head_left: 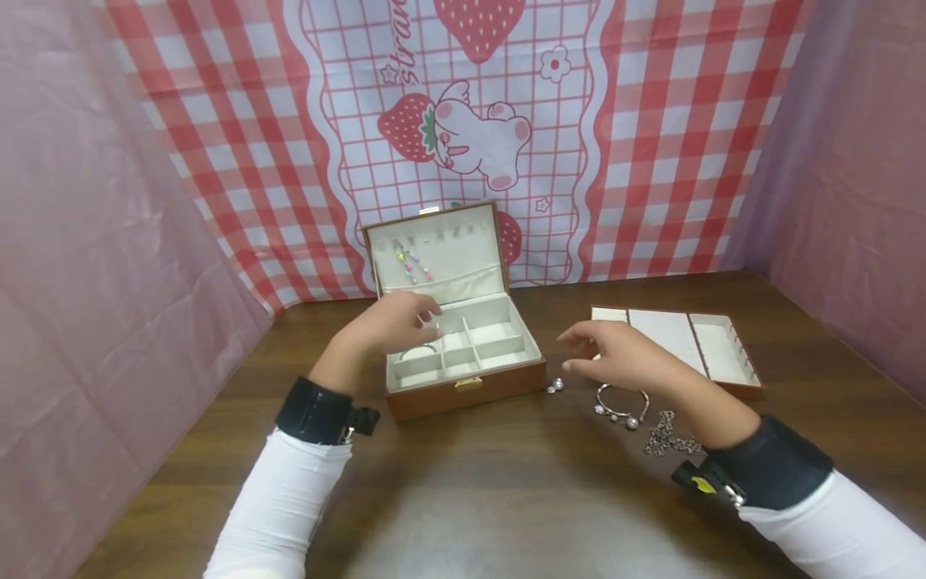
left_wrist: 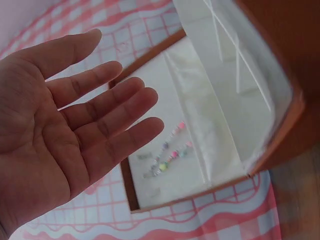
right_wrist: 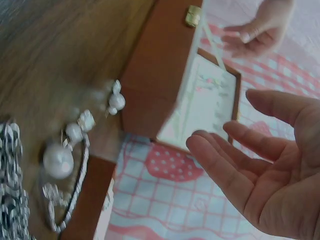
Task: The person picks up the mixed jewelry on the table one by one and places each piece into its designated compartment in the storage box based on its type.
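A brown jewelry box [head_left: 463, 384] stands with its lid up and its white compartments showing. Inside the lid hangs a colorful beaded strand [head_left: 411, 261]. My left hand [head_left: 396, 322] hovers over the box's left side, its fingers relaxed and holding nothing; a thin ring-shaped bracelet [head_left: 418, 349] lies in the compartment below it. To the right of the box my right hand [head_left: 615, 352] is in the air, fingers loosely spread and empty. Pearl earrings [head_left: 555, 386] lie by the box's right corner. Near the right hand are a pearl charm bracelet [head_left: 624, 408] and a heaped silver chain [head_left: 669, 436].
A removable white-lined tray [head_left: 712, 350] with a brown rim sits on the table [head_left: 477, 498] behind the right forearm, which partly hides it. A strawberry-print checked cloth [head_left: 665, 161] hangs behind, and pink cloth [head_left: 116, 281] walls off both sides.
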{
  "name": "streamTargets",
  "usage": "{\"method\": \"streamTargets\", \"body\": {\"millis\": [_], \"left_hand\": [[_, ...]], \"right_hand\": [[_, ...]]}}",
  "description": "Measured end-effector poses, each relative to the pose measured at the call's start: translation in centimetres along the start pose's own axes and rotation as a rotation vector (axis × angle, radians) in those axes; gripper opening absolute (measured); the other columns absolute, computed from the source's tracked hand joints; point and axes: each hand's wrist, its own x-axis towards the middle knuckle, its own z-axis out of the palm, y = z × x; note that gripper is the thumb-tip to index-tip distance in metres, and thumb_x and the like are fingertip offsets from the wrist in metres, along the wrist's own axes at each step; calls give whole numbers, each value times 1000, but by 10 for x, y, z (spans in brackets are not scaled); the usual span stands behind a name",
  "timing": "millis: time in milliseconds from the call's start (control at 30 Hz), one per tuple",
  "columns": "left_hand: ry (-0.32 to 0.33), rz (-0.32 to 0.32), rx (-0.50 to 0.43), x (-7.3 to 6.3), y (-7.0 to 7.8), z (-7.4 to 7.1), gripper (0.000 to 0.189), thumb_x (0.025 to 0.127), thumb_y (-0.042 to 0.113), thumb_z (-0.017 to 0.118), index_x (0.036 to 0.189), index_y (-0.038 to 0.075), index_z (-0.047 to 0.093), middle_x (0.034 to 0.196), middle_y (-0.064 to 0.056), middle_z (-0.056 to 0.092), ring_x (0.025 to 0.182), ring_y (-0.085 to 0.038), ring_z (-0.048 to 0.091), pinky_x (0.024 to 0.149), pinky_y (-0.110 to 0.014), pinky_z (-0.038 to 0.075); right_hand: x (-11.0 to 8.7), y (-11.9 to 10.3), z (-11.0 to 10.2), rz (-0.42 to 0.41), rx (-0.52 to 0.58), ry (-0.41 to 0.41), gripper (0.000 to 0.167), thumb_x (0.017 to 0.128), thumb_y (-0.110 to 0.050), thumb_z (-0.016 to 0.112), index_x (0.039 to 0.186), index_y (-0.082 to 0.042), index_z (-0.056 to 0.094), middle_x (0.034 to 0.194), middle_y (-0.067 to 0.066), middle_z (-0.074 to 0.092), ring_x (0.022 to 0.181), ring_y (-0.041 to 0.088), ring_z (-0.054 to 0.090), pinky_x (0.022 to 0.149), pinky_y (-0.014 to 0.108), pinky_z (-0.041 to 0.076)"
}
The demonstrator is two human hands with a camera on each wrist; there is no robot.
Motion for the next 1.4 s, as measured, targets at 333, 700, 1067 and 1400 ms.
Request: {"method": "streamTargets", "body": {"millis": [333, 700, 1067, 1400], "left_hand": [[49, 144, 7, -18, 30, 18, 50, 89, 36, 70, 125, 3, 62, 121, -10, 64, 100, -24, 64, 89, -36, 51], [40, 140, 2, -30, 60, 33, 69, 87, 58, 63, 139, 13, 52, 129, -6, 55, 118, -21, 53, 101, -38, 43], [22, 252, 4, -23, 66, 54, 70, 83, 57, 68, 139, 16, 53, 131, -3, 52, 113, -15, 52, 95, -31, 45], [3, 292, 12, -20, 69, 63, 64, 84, 55, 70, 134, 17, 58, 128, -5, 53, 115, -18, 52, 97, -32, 44]], "right_hand": [[-17, 8, -24, -107, -37, 42, 41, 82, -20, 79, 116, -2, 66, 111, 11, 68, 88, 18, 69, 72, 35, 53], [-22, 8, -25, -120, -4, 37, 40, 81, -17, 80, 114, 1, 65, 110, 13, 66, 89, 22, 67, 70, 33, 57], [-21, 20, -20, -176, -92, 14, 33, 78, -11, 80, 107, -2, 69, 106, 11, 67, 88, 25, 67, 69, 35, 56], [-20, 45, -22, -210, -155, -49, 17, 74, -5, 77, 88, -8, 69, 87, -2, 67, 76, 18, 66, 67, 34, 54]]}}
